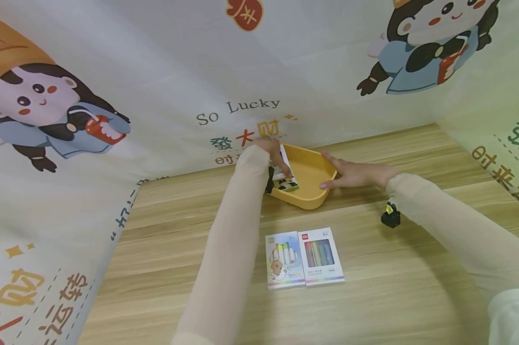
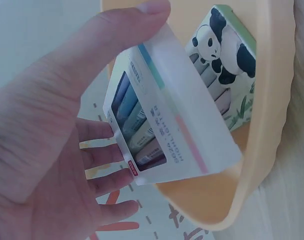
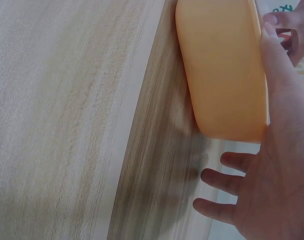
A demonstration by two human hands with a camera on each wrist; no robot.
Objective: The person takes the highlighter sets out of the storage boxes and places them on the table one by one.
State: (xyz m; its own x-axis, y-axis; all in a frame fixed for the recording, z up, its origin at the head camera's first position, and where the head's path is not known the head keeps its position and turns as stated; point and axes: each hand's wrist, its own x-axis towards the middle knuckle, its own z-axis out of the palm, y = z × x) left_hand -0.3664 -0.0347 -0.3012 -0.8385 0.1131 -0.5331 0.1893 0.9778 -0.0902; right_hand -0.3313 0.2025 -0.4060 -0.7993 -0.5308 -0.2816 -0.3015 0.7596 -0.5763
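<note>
My left hand (image 1: 271,152) reaches over the left part of a yellow plastic bin (image 1: 312,203). In the left wrist view it holds a white box of highlighters (image 2: 174,120), thumb along the top edge and fingertips at the opposite side. This box is tilted over the bin, its windowed face turned toward the palm. Beneath it, a panda-printed box of pens (image 2: 227,65) leans inside the bin, partly covered. My right hand (image 1: 358,175) grips the bin's right end, thumb on the near rim and fingers at the far side; in the right wrist view the other fingers lie loosely below.
Two flat marker boxes lie side by side on the wooden table (image 1: 164,268) in front of the bin: one with a bear print (image 1: 285,270), one with a window of coloured pens (image 1: 321,254). A printed cloth backdrop (image 1: 155,96) rises directly behind the bin and along both sides.
</note>
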